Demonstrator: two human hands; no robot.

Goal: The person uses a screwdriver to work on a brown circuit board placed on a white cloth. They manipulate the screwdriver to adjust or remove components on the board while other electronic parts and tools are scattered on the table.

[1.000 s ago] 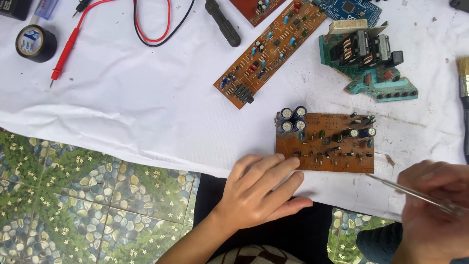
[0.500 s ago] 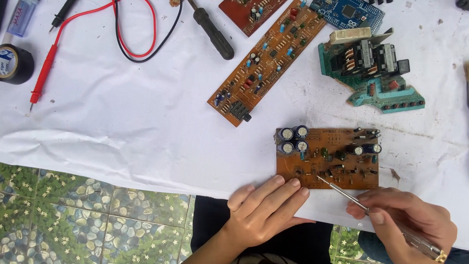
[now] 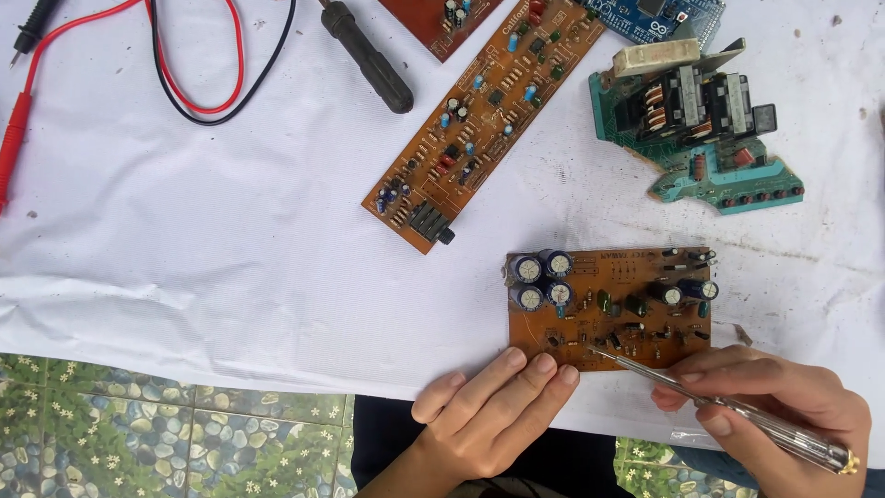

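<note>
Surface: white cloth [image 3: 184,240] over your pebble-patterned floor [image 3: 138,433].
Left hand [image 3: 489,415]: flat, fingers together, touching the near edge of the circuit board [image 3: 608,309].
Right hand [image 3: 774,415]: gripping screwdriver [image 3: 710,401], tip on board.

**Cut off and covered**

At twelve o'clock, a blue board [image 3: 650,17] and a brown board [image 3: 441,23] run past the top edge. The right hand [image 3: 774,415] hides the screwdriver [image 3: 710,406] shaft's middle; the tip's contact is too small to tell.
</note>
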